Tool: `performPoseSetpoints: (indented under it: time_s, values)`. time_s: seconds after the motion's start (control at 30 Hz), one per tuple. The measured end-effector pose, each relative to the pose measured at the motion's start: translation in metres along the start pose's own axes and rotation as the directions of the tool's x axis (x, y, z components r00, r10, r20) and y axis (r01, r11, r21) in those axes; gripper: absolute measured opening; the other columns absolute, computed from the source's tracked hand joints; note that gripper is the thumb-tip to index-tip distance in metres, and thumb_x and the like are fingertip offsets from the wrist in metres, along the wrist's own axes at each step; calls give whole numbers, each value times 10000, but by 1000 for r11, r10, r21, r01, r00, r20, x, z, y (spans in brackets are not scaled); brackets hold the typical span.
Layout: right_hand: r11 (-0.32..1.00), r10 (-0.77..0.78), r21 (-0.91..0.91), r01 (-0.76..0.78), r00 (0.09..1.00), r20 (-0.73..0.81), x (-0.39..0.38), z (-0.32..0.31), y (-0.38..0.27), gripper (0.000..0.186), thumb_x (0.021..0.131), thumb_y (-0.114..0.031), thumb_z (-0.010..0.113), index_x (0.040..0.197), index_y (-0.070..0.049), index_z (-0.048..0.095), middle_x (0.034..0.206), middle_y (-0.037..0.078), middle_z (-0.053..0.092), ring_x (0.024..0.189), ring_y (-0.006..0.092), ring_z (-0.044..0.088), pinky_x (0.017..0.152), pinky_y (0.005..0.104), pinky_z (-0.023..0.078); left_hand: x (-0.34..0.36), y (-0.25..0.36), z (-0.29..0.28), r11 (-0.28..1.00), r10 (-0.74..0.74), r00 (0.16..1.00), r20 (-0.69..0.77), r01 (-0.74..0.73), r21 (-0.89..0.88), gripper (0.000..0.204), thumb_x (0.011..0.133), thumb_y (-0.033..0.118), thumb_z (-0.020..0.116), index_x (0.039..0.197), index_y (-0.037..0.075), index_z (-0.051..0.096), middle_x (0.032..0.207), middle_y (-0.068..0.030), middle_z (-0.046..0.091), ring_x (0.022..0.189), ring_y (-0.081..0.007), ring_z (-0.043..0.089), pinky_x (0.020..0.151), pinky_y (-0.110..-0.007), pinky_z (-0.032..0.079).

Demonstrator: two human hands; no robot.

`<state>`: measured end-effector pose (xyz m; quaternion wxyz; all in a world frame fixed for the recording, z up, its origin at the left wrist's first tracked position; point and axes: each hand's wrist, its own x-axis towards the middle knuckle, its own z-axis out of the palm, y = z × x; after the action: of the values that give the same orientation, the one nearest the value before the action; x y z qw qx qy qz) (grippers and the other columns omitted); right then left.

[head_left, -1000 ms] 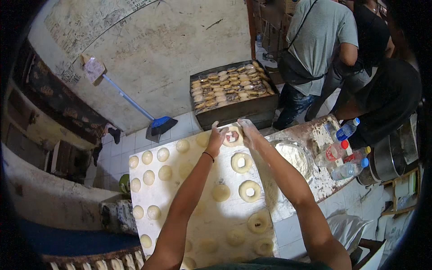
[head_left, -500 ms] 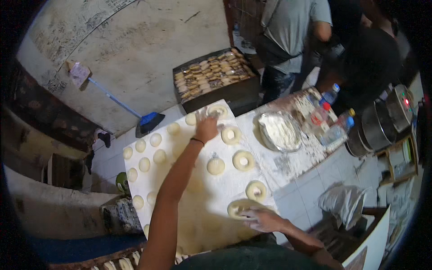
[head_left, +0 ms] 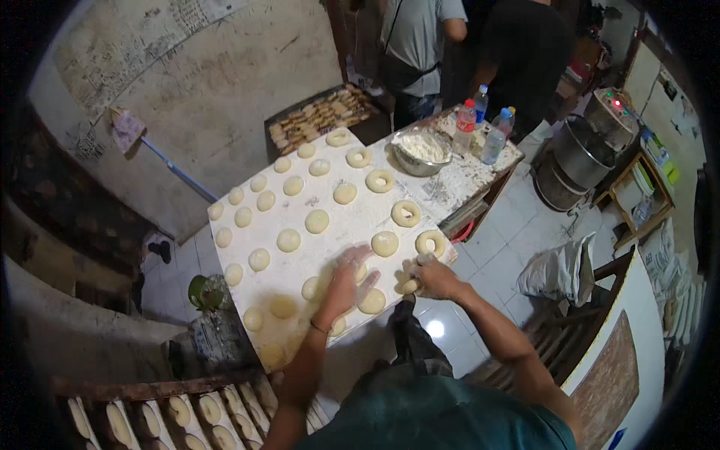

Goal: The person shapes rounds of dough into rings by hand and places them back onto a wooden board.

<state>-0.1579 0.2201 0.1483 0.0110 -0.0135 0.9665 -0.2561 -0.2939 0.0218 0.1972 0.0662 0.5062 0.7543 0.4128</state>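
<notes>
My left hand (head_left: 345,281) rests low over the floured white board (head_left: 349,221), fingers spread, among pale dough rounds (head_left: 317,221); one round lies just beside its fingertips. At the board's near right edge, my right hand (head_left: 437,279) has its fingers curled on a piece of dough (head_left: 410,286), partly hidden by them. Just above it sits a dough ring (head_left: 439,245), with a plain round (head_left: 385,244) to its left. More rings (head_left: 394,212) run up the board's right side.
A side table (head_left: 480,184) holds a flour bowl (head_left: 420,165) and plastic bottles (head_left: 465,124). Behind are a tray of baked pieces (head_left: 315,112) and two people (head_left: 412,52). Right are a mixer (head_left: 570,165) and sack (head_left: 555,270); lower left a dough rack (head_left: 150,416); left a broom (head_left: 172,165).
Both hands have moved from the board's far end to its near edge, the left one following the right. My view has also shifted, showing more of the floor and mixer.
</notes>
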Motion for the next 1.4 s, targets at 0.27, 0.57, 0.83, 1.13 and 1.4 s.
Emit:
performPoseSetpoints:
  time_s: [0.27,0.57,0.83,1.13,1.4]
  values:
    - [594,456,803,-45,841,-291,-78,24,-103,337,683,-92,677,988,11,576,841,102,621,749,132,579,666,267,462,-80,87,56,822,-314,949,-10,267,-503,432,792,187,619,1127,-41,469,1057,-165,553,973,-212,533,834,-307,423]
    - [773,460,627,-97,766,-450,-124,30,-112,275,680,-65,589,953,-38,603,792,153,618,695,210,607,645,288,468,-111,133,85,815,-189,977,104,215,-539,458,693,-28,614,1092,24,397,999,-119,511,867,-179,522,747,-286,437]
    - [460,631,888,4,702,-330,-189,17,-107,248,709,14,571,952,-5,529,823,60,561,702,122,542,645,270,457,-108,153,119,741,24,996,82,38,-670,496,697,-101,428,1173,27,378,906,-168,500,735,-217,539,699,-323,448]
    - [-608,359,778,157,929,93,-266,-66,-129,495,837,-105,424,1299,-128,246,632,64,508,482,138,484,485,307,449,-133,224,138,96,116,828,549,541,-836,718,823,509,417,1350,95,162,726,-128,520,610,-206,494,555,-298,371]
    - [359,287,932,-54,956,-55,-309,-54,-106,556,885,-520,292,1236,-93,348,569,4,453,401,73,332,406,224,295,-143,265,152,62,-105,714,693,700,-712,610,858,518,380,1274,85,273,686,-17,448,553,-92,397,520,-242,350]
